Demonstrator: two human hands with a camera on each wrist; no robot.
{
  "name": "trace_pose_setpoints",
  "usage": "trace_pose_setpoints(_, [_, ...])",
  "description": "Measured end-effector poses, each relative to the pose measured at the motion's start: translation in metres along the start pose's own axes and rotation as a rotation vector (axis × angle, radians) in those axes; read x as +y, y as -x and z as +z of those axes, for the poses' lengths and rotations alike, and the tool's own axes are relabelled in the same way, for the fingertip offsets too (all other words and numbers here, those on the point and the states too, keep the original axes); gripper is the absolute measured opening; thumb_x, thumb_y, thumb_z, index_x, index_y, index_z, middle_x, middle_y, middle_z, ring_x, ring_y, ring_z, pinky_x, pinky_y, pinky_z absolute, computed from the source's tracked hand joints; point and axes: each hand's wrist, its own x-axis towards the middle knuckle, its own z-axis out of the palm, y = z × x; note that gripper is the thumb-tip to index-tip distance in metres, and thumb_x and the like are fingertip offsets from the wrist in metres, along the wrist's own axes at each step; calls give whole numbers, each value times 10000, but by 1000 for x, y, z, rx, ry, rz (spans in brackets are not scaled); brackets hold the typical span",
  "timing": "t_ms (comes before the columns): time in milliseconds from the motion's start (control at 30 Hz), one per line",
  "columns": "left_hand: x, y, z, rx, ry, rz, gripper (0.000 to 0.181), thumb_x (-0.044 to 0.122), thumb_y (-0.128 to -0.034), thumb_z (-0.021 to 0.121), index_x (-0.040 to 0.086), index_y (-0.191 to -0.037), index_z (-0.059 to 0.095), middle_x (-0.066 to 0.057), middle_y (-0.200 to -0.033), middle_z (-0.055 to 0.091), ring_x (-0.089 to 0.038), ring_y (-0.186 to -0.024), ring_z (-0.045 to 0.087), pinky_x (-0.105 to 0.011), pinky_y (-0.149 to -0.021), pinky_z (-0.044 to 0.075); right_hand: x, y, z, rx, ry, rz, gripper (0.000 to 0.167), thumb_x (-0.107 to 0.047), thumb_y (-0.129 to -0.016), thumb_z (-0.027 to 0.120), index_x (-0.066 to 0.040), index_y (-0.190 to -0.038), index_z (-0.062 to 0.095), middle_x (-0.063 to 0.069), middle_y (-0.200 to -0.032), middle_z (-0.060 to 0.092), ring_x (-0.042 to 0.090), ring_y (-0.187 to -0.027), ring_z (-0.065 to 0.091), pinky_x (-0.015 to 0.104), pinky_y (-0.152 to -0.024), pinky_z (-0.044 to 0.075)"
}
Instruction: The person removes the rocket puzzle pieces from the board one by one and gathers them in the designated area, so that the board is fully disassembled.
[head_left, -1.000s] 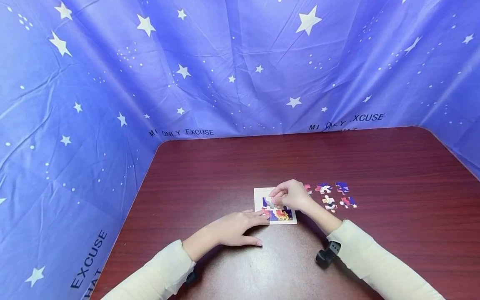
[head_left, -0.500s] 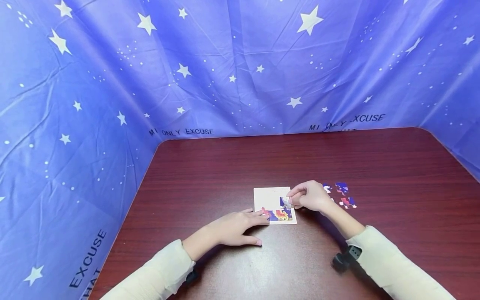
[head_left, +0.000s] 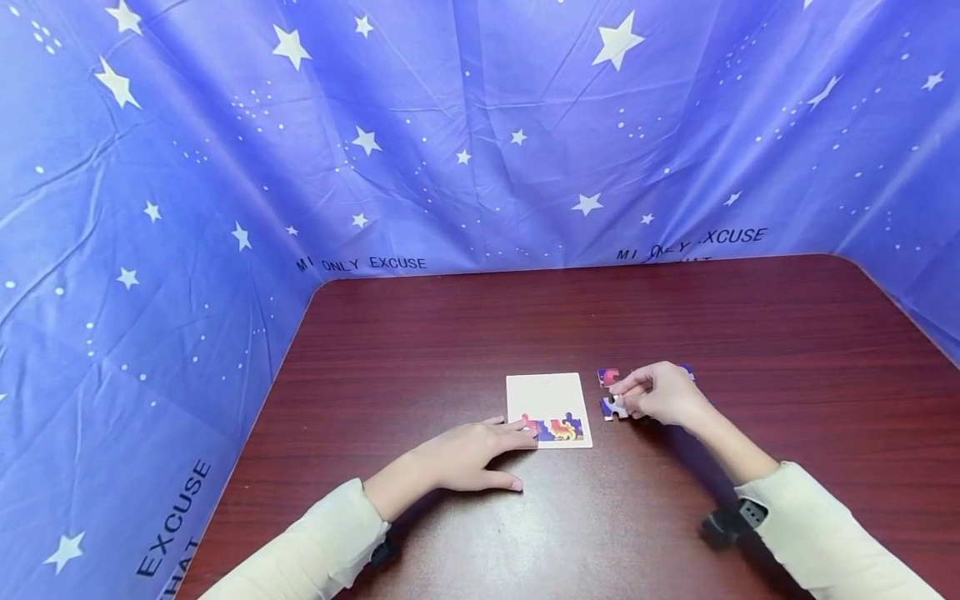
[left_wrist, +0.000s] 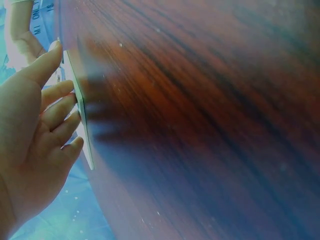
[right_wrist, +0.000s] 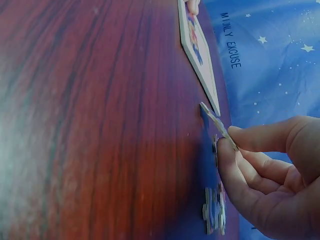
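My left hand (head_left: 468,457) lies with spread fingers on the left part of a small white puzzle board (head_left: 543,396). A row of joined puzzle pieces (head_left: 564,430) in purple, red and yellow fills the board's near side; the fingers cover its left end. To the right of the board, my right hand (head_left: 663,393) pinches a purple and pale jigsaw piece (head_left: 611,408) between thumb and fingers. The right wrist view has this jigsaw piece (right_wrist: 216,121) tilted, its lower corner close above the table.
A red and purple loose piece (head_left: 608,377) lies just behind the held one. More loose pieces (right_wrist: 215,210) lie under and beyond the right hand, mostly hidden in the head view. The dark red wooden table (head_left: 420,342) ends at a blue starred curtain (head_left: 465,167).
My right hand has carried the jigsaw piece from above the board rightward, off it to the table beside the loose pieces. The left hand has stayed on the board.
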Motion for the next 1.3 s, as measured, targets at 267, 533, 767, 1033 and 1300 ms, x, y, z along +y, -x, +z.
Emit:
trace_pose_setpoints(267, [0,0,0,14,-7,10,570,488,-917,575,206,-1406,493,-5,-1502,452,-134,-1429,375,-344,-1208,289,4,1,0,90,123,-32,88,-98,-786,705,-35,-834,743,10,-638,702,64,-513,592,226,-453,463])
trace_pose_setpoints(533, [0,0,0,17,-17,8,575,496,-913,577,211,-1405,493,-3,-1502,450,-126,-1427,375,-333,-1206,293,0,-3,8,186,236,-89,46,-106,-760,738,-64,-744,735,0,-614,683,36,-549,531,185,-492,408])
trace_pose_setpoints(767, [1,1,-1,16,-30,7,563,494,-916,572,213,-1398,498,-14,-1494,461,-133,-1420,389,-338,-1201,304,-1,-1,9,187,263,-97,50,-102,-760,745,-60,-738,728,-9,-610,674,44,-559,534,186,-502,408])
trace_pose_setpoints(1033, [1,1,-1,23,-23,13,558,479,-915,583,206,-1395,502,-21,-1490,469,-137,-1421,390,-342,-1202,303,-2,0,8,190,281,-101,67,-111,-766,745,-72,-722,714,-10,-615,669,48,-563,532,190,-509,409])
trace_pose_setpoints(1300, [1,1,0,25,-31,16,563,483,-912,586,209,-1396,500,-23,-1490,467,-142,-1415,399,-349,-1197,312,-1,-1,11,211,316,-121,86,-110,-748,764,-87,-690,705,-20,-588,653,38,-550,517,196,-516,402])
